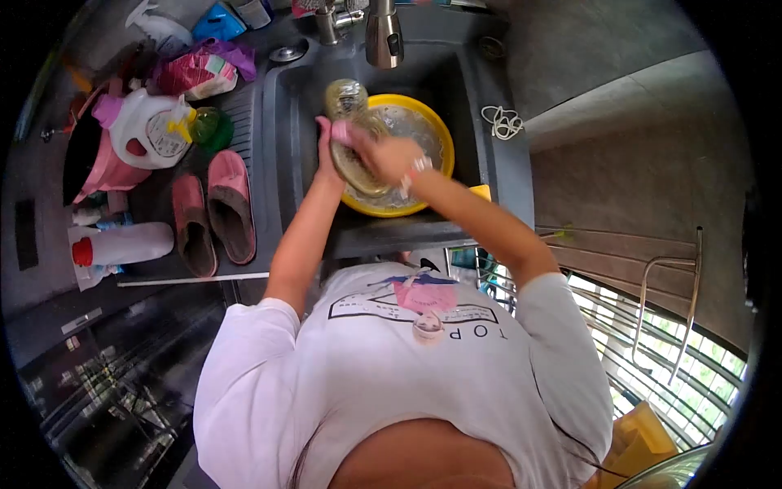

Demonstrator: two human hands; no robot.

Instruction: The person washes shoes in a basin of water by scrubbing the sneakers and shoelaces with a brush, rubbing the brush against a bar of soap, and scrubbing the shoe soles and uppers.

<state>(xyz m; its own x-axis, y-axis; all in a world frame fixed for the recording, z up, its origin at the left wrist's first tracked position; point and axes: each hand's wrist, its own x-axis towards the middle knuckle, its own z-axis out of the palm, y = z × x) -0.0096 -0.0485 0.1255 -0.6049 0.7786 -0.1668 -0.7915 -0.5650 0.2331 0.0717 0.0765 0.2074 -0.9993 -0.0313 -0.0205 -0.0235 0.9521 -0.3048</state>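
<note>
Over a yellow basin (446, 134) of sudsy water in the sink, my left hand (327, 155) grips a wet slipper or shoe (347, 96) from its left side. Its olive-coloured sole faces up, and it is held lengthwise away from me. My right hand (391, 159), with a pale band at the wrist, is closed across the middle of the sole. A small pink object (345, 134) shows at its fingers; its kind I cannot make out. A pair of pink slippers (230, 204) with grey insides stands on the drainboard to the left.
Above the basin hangs a faucet head (384, 37). Left lie a white jug (147, 126), a green soap bottle (210, 129), a pink tub (106, 171) and a red-capped bottle (130, 244). A white cord (502, 122) rests on the sink's right rim; a metal rack (652, 285) stands right.
</note>
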